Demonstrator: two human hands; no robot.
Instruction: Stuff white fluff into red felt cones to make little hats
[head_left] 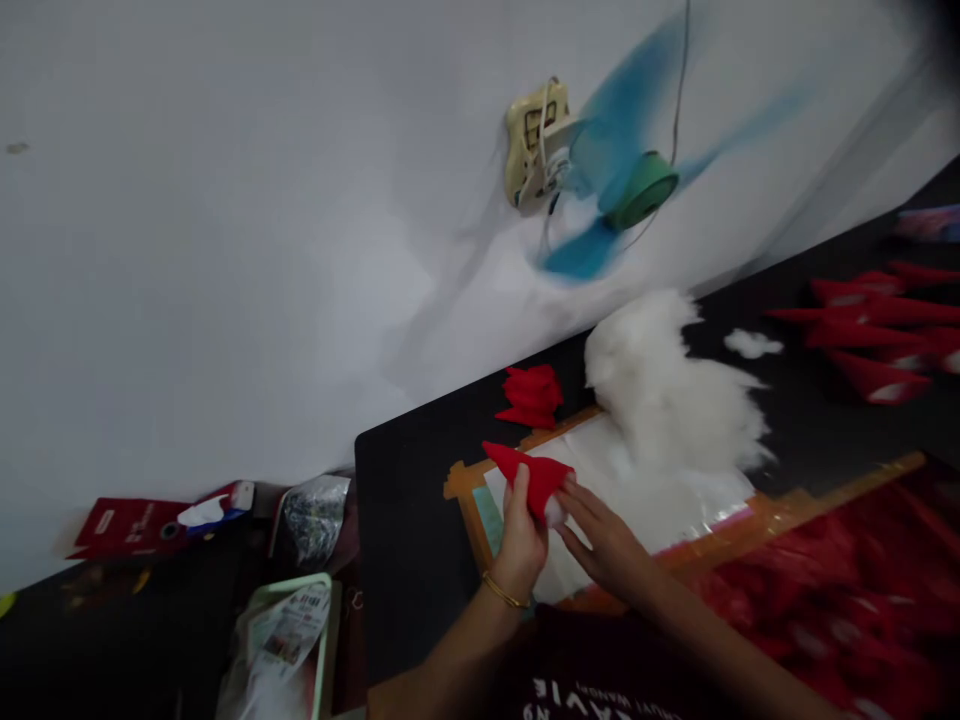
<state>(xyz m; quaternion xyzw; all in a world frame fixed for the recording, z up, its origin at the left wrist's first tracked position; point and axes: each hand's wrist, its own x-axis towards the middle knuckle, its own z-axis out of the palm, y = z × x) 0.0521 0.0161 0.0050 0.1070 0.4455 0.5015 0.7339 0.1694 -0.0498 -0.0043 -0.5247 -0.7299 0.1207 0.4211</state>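
My left hand (pixel 520 535) is wrapped round a small red cloth cone (pixel 538 478), its tip pointing up and left. White fluffy stuffing (pixel 555 512) shows at the cone's wide mouth. The fingers of my right hand (pixel 600 522) press together at that mouth, against the cloth rim and beside the stuffing; some fingertips are hidden. Just beyond the hands lies a little pile of red cloth pieces (pixel 532 396). To its right, a large heap of white stuffing (pixel 660 390) rests on a pale sheet (pixel 585 455) edged with brown tape.
Several red cones (pixel 870 325) lie on the black table (pixel 412 530) at far right, near a small tuft (pixel 753 344). Red items (pixel 832 600) fill the lower right. A blue-bladed fan (pixel 641 190) spins on the wall. A pale green bin (pixel 326 640) stands left of the table.
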